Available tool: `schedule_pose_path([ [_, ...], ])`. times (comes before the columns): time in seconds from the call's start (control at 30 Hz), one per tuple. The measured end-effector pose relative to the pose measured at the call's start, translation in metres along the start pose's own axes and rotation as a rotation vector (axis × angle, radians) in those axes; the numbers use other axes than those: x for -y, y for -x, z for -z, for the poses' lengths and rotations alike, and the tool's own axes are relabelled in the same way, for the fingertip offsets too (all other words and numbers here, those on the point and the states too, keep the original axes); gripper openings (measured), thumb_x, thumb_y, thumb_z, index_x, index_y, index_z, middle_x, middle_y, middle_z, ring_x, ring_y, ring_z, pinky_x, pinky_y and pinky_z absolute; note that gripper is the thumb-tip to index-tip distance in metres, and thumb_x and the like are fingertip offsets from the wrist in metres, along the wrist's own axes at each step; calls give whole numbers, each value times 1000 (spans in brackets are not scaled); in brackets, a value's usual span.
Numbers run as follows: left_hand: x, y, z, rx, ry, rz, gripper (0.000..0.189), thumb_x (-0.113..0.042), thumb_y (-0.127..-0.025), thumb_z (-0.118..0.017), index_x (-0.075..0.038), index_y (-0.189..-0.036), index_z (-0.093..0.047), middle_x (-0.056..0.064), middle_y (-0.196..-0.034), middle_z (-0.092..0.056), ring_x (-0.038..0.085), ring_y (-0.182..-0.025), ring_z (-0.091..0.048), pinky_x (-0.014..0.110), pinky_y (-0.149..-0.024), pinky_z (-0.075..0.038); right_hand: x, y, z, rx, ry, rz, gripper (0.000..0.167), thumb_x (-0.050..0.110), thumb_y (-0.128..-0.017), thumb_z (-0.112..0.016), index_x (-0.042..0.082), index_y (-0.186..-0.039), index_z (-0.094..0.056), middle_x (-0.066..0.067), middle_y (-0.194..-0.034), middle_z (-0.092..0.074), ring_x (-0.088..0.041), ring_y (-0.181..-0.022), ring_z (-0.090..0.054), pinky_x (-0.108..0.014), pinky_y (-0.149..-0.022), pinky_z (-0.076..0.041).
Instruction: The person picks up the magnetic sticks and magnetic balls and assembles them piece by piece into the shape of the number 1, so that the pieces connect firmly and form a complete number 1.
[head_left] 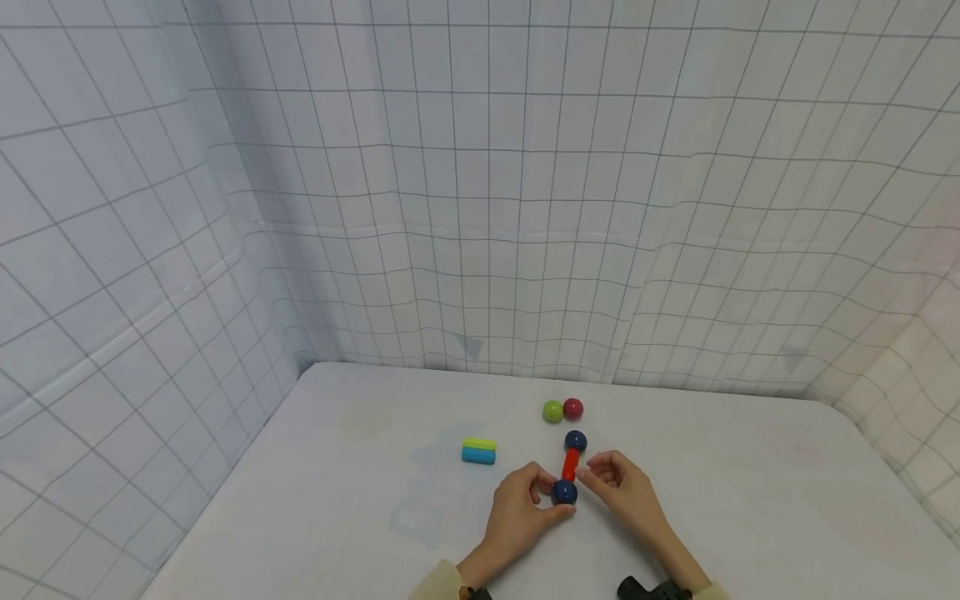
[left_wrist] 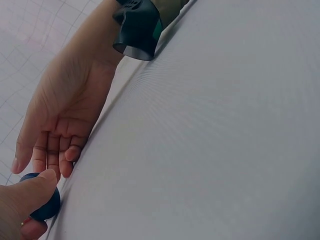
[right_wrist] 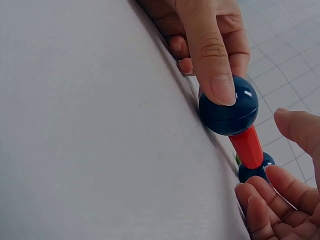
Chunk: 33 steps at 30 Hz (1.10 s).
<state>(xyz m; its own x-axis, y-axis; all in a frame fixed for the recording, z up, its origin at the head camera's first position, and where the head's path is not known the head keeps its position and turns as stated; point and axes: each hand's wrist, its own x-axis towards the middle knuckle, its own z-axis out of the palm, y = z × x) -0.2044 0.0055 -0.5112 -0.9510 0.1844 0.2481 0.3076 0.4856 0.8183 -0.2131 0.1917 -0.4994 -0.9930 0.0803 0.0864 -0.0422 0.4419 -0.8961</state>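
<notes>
Two navy balls are joined by a short red stick (head_left: 571, 465), forming a dumbbell shape on the white table (head_left: 360, 517). My left hand (head_left: 517, 512) pinches the nearer navy ball (head_left: 565, 492) between thumb and fingers. The farther navy ball (head_left: 576, 441) lies at the stick's other end. Beside the stick, on its right, is my right hand (head_left: 626, 500), its fingers loosely bent. In the right wrist view, the left thumb presses on the near ball (right_wrist: 230, 112), while the right hand's fingers (right_wrist: 285, 200) lie close to the far ball, thumb held apart.
Behind the joined pieces, a green ball (head_left: 552, 411) and a dark red ball (head_left: 573, 408) sit side by side. To the left lie a yellow stick (head_left: 479, 443) and a blue stick (head_left: 478, 456), next to each other. A white grid-patterned curtain (head_left: 480, 208) surrounds the table.
</notes>
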Motion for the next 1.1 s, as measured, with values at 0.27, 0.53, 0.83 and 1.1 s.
schedule_pose_path([
  [0.27, -3, 0, 0, -6, -10, -19, 35, -34, -67, -86, -21, -91, -64, -15, -79, -57, 3, -65, -42, 21, -58, -34, 3, 5, 2, 45, 10, -8, 27, 24, -79, -78, 6, -91, -63, -1, -74, -58, -14, -67, -54, -24, -59, -44],
  [0.53, -4, 0, -1, -23, -29, -38, 35, -38, -68, -85, -21, -90, -64, -16, -78, -58, 2, -64, -41, 21, -57, -34, 6, 8, 3, 127, 27, 23, 30, 27, -77, -80, 5, -89, -62, 0, -74, -61, -13, -64, -54, -23, -55, -42],
  [0.83, -5, -2, -4, -50, -56, -44, 36, -42, -67, -84, -21, -88, -64, -15, -76, -57, 1, -63, -40, 20, -56, -33, 9, 11, 0, 117, 75, 44, 30, 27, -75, -81, 7, -84, -62, 3, -70, -60, -11, -61, -54, -23, -56, -42],
  [1.1, -5, -2, -6, -55, -48, -46, 36, -44, -68, -83, -20, -87, -64, -15, -75, -58, 1, -62, -40, 21, -55, -33, 12, 13, -2, 105, 108, 66, 28, 29, -76, -81, 7, -82, -64, 4, -67, -59, -9, -60, -55, -23, -55, -43],
])
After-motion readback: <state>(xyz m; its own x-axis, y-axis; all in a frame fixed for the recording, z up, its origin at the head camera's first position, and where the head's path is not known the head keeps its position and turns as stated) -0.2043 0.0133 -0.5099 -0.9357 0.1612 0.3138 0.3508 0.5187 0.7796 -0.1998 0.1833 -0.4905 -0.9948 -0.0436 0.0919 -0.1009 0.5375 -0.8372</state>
